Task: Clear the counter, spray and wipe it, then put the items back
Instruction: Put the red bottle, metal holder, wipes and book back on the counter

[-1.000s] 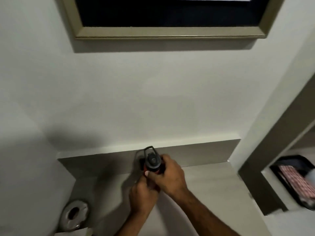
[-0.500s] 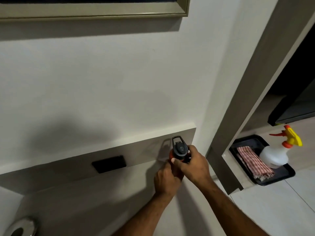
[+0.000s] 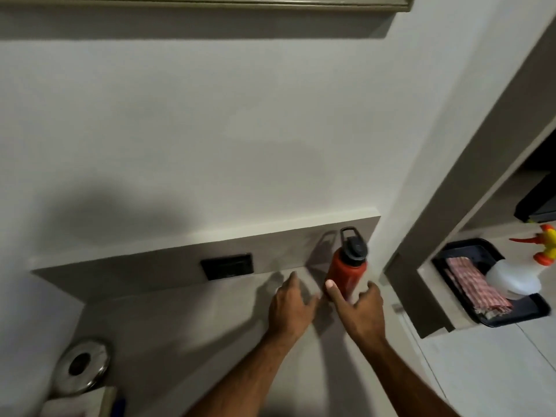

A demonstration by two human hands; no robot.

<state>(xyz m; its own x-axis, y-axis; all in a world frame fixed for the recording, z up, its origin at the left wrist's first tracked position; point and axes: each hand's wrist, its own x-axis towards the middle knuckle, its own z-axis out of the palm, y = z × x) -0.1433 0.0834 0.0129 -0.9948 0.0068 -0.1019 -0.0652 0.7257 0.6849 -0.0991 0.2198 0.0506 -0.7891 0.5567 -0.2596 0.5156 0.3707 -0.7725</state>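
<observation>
Since half a second ago both hands have been lifted off the red bottle (image 3: 346,273), which is now seen standing upright by itself at the back right corner of the counter (image 3: 210,332), close against the low backsplash and near the wall's end. Rigid, smooth metal is suggested by its painted body, so it is judged to be stiff, somewhat slippery and possibly heavy if filled, though its contents cannot be seen; a wrap around the mid-body, or a hook through the black lid's loop (image 3: 349,236), is judged the surest hold. The right hand (image 3: 359,311) is held open, its fingers (image 3: 332,291) spread, with one fingertip just touching or just beside the bottle's lower side; nothing is gripped. The left hand (image 3: 290,308) is likewise spread open, apart from the bottle to its left, hovering over or resting on the counter; which one cannot be told. A black wall outlet (image 3: 227,266) is set in the backsplash further left, and a round steel lid (image 3: 82,365) is seen at the near left. Beyond the door frame, a spray bottle (image 3: 517,278) and a striped cloth (image 3: 475,290) are kept on a black tray (image 3: 523,311).
</observation>
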